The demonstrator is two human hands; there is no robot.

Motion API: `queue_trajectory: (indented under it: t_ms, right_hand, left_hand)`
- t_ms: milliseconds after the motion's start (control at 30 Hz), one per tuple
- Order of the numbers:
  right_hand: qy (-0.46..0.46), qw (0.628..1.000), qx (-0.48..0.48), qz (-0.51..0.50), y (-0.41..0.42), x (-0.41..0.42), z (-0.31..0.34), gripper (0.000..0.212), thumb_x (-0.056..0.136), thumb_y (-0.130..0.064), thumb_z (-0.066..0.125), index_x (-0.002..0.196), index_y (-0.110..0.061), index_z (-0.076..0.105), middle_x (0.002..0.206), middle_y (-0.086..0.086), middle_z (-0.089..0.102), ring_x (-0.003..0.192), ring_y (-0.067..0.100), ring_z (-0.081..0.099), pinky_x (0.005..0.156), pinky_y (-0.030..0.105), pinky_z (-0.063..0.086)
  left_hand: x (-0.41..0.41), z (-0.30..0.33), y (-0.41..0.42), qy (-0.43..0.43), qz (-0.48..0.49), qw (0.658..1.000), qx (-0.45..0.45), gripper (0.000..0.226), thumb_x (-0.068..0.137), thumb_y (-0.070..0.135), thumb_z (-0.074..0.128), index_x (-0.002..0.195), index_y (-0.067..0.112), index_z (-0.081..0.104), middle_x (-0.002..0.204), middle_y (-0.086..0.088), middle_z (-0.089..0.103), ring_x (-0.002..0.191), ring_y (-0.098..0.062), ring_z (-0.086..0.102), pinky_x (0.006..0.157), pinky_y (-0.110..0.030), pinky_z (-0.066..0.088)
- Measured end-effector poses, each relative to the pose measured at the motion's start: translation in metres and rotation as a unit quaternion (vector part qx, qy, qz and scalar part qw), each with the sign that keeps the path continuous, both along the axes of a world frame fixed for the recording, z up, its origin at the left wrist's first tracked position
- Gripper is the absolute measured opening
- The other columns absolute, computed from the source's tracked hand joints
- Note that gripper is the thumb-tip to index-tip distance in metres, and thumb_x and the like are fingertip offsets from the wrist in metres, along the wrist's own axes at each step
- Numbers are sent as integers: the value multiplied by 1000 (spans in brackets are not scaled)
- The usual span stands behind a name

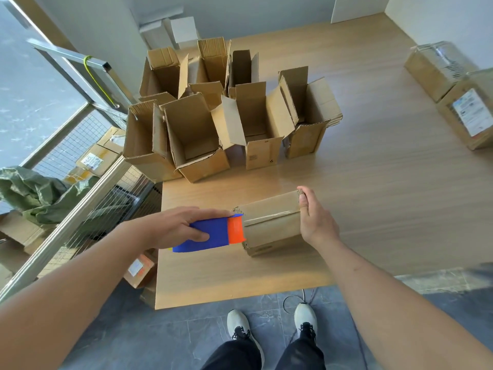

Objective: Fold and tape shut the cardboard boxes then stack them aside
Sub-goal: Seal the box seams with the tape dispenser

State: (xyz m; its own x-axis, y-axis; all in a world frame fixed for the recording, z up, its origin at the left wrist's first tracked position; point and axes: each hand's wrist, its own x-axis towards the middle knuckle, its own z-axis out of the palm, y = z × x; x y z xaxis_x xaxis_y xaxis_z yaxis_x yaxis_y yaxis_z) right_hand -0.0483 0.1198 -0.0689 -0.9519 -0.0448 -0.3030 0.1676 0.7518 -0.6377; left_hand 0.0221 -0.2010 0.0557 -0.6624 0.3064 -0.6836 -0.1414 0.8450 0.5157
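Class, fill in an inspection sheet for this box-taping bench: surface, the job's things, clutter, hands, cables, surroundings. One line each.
Surface: wooden table, pale, bare at the near edge.
Job's things: closed box lying near the front, clear tape along its seam; blue and orange tape dispenser at its left end; open boxes clustered at the back left, flaps up.
Clutter: two wrapped parcels at the far right.
Hands: left hand grips the dispenser; right hand holds the box's right end.
Cables: thin white cable on the floor by the shoes.
Surroundings: wire cage with labelled parcels, green cloth, grey tiled floor.
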Motion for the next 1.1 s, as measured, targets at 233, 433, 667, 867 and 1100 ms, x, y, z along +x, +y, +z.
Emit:
queue_trajectory:
  t_ms: [233,433,667,867,1100]
  right_hand:
    - [36,995,96,1,-8,1,0,48,106,-58,9,145,-49,35,142,-4,56,116,31,59,86,43,43]
    - [148,918,366,19,-43,2,6,54,91,-5,61,143,-14,48,113,19,52,89,34,50,78,42,43]
    - [-18,967,253,-2,-117,38,15,90,98,-72,26,162,-18,-9,165,32,-11,152,49,-9,124,60,0]
    - [-50,961,264,67,-120,40,10,137,56,-110,14,155,-28,-32,153,34,-39,142,50,-40,116,65,-20]
    - [-55,958,261,103,-115,40,17,147,49,-112,26,154,-28,-33,150,34,-45,139,49,-44,115,67,-20]
  left_hand:
    - [27,-43,-51,-62,119,989,57,61,105,26,57,138,73,37,136,20,54,113,-16,57,101,-38,45]
    - [29,-69,-48,-49,143,985,82,59,105,28,58,136,75,38,138,20,51,118,-17,54,108,-46,42]
    - [40,-84,-48,-33,173,978,116,60,103,27,58,134,75,40,140,19,53,118,-18,54,108,-43,42]
    - [37,-93,-44,-48,190,972,131,55,88,45,60,133,72,45,140,20,55,121,-16,54,112,-42,39]
    - [42,-111,-65,-36,150,988,20,50,107,31,45,150,54,34,135,2,57,110,-21,56,90,-36,42]
